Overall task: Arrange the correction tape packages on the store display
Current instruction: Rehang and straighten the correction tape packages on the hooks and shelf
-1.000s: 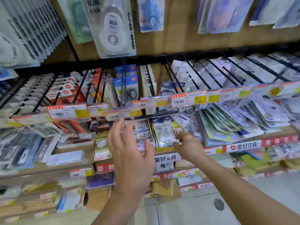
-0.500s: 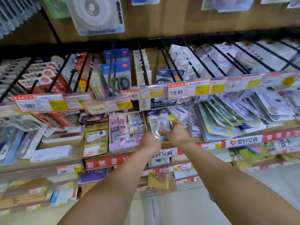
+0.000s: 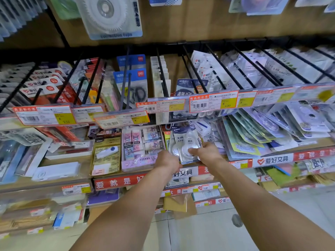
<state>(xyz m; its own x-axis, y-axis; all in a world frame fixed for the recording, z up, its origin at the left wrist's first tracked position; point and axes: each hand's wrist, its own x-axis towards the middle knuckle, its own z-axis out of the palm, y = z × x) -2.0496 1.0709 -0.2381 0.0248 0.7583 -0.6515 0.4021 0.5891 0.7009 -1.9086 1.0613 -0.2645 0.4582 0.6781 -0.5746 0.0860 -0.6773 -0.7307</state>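
The right grip (image 3: 206, 153) pinched a clear blister-packed white correction tape package (image 3: 184, 142), thumb on its face, low on the wooden shelf (image 3: 87, 167). The left grip (image 3: 167, 161) lay curled beside it; its hold could not be told.

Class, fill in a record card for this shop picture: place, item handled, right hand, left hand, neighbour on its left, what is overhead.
Place: stationery display shelf in a shop
Item handled: clear correction tape package, at the shelf's front
Right hand: pinches the package's lower right, thumb on its front
Left hand: curled at the package's lower left corner; grip hidden
Neighbour on left: pink eraser box
Overhead: price label rail; large hanging correction tape pack
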